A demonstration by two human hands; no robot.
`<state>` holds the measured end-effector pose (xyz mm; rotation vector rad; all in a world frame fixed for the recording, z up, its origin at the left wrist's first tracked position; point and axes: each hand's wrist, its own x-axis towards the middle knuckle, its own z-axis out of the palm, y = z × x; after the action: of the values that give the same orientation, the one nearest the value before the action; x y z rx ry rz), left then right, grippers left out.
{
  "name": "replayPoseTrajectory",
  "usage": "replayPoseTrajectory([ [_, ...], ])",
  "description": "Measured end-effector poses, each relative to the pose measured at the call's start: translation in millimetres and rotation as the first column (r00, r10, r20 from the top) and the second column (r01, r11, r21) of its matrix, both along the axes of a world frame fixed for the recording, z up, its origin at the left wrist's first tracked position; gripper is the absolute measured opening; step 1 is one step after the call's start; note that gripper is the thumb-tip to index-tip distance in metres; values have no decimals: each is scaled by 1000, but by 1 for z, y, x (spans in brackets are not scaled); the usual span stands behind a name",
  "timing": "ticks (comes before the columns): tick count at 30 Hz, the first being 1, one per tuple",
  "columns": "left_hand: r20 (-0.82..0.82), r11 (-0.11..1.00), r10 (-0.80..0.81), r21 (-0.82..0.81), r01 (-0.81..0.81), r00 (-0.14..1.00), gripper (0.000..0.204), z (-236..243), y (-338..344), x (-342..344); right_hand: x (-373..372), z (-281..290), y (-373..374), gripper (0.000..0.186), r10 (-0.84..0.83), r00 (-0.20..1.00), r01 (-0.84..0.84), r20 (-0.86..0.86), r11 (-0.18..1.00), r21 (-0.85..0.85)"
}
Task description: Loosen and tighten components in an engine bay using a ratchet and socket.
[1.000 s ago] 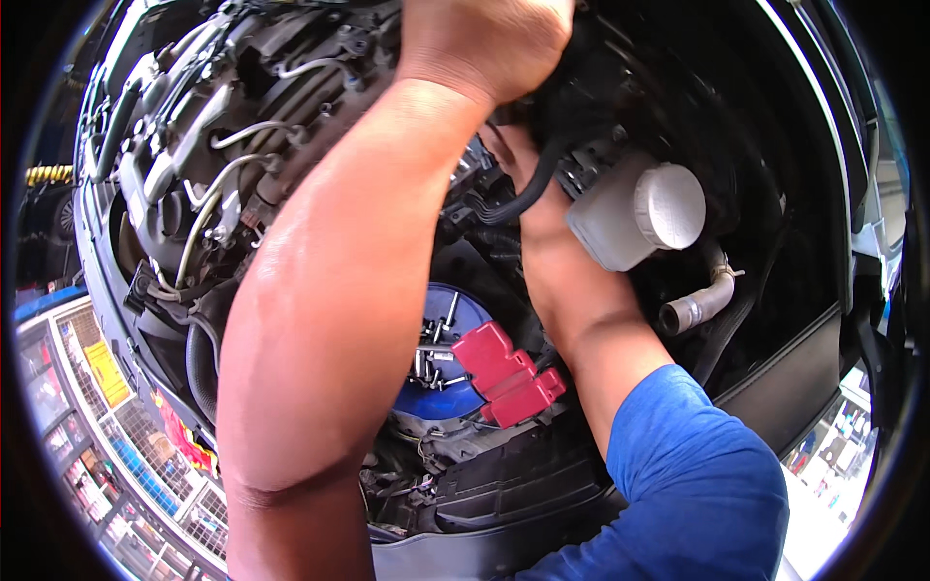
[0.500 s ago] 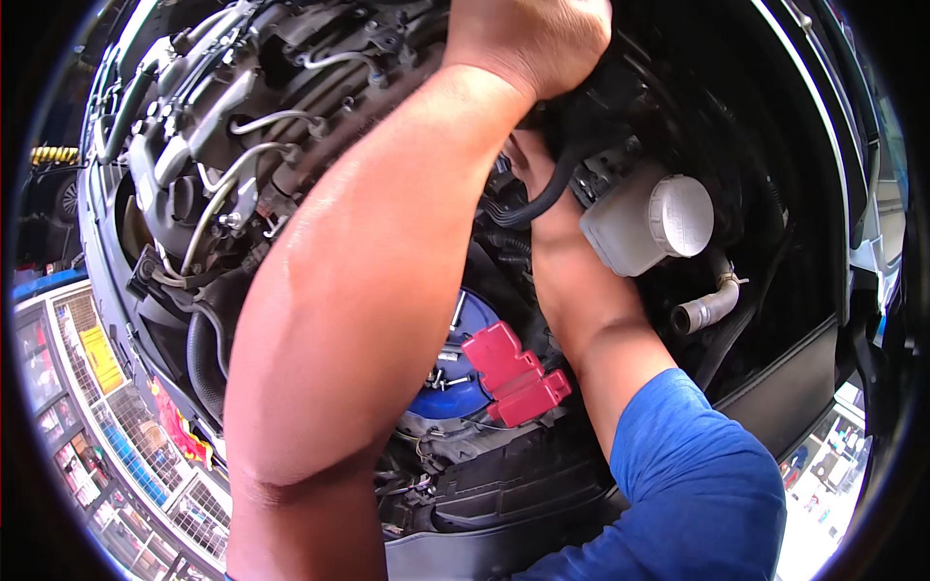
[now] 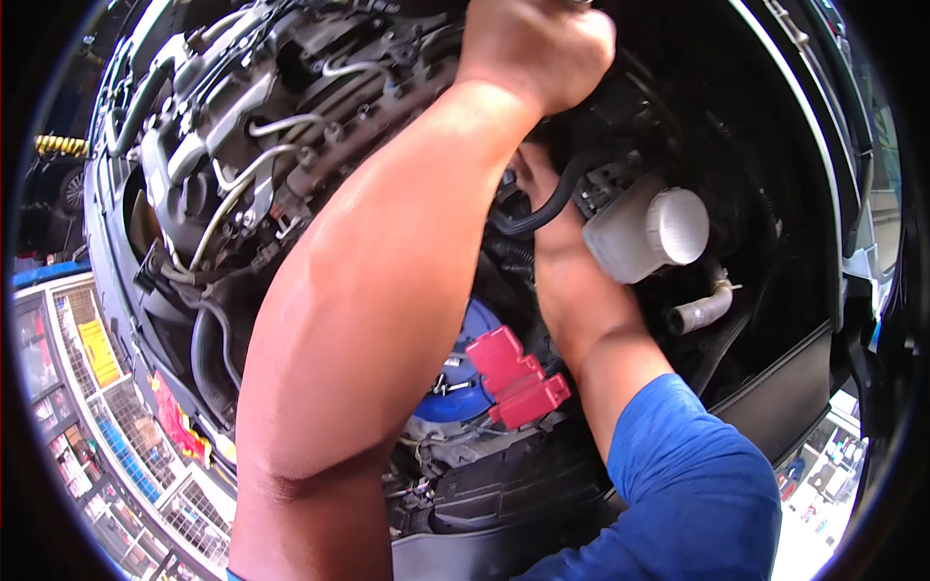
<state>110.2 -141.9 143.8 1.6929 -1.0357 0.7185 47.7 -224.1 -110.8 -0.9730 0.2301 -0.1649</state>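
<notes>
My left arm reaches up across the engine bay, and my left hand (image 3: pixel 542 48) is closed in a fist at the top edge. A sliver of something metallic shows above its knuckles; what it grips I cannot make out. Below that wrist, my right hand (image 3: pixel 531 167) is down among the parts beside a black hose (image 3: pixel 557 203). Its fingers are mostly hidden behind my left forearm and in shadow. Just right of the right forearm sits a whitish fluid reservoir (image 3: pixel 625 232) with a round white cap (image 3: pixel 678 226).
The engine (image 3: pixel 262 126) with its metal pipes fills the upper left. A blue round tray (image 3: pixel 455 397) with small metal parts lies between my arms, next to a red plastic cover (image 3: pixel 518 378). An open-ended pipe (image 3: pixel 702 312) sticks out at the right. Wire-mesh shelving (image 3: pixel 126 426) stands beyond the car.
The whole view has shifted slightly. My left fist has turned a little at the top, and a metallic bit now shows above it. My right hand stays low beside the hose.
</notes>
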Motion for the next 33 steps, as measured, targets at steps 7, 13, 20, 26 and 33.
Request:
replayPoseTrajectory([
  [7,-196,999,-31,7,33,980,16,10,4,-2,2,1,25,27,-220,969,201,-113,967,-159],
  [13,190,982,80,156,-110,978,14,4,7,7,5,9,10,14,-122,973,94,-194,985,-145],
  [20,-564,976,-195,-190,104,803,15,-6,49,-42,12,-24,12,20,-390,920,391,41,906,-161],
  [26,-736,908,-303,-415,-51,605,21,-27,137,-69,4,10,84,12,-349,930,334,-113,934,-129],
  [33,-648,817,-479,-576,31,593,28,-16,153,-107,-29,7,46,39,-402,914,59,-57,269,-961],
])
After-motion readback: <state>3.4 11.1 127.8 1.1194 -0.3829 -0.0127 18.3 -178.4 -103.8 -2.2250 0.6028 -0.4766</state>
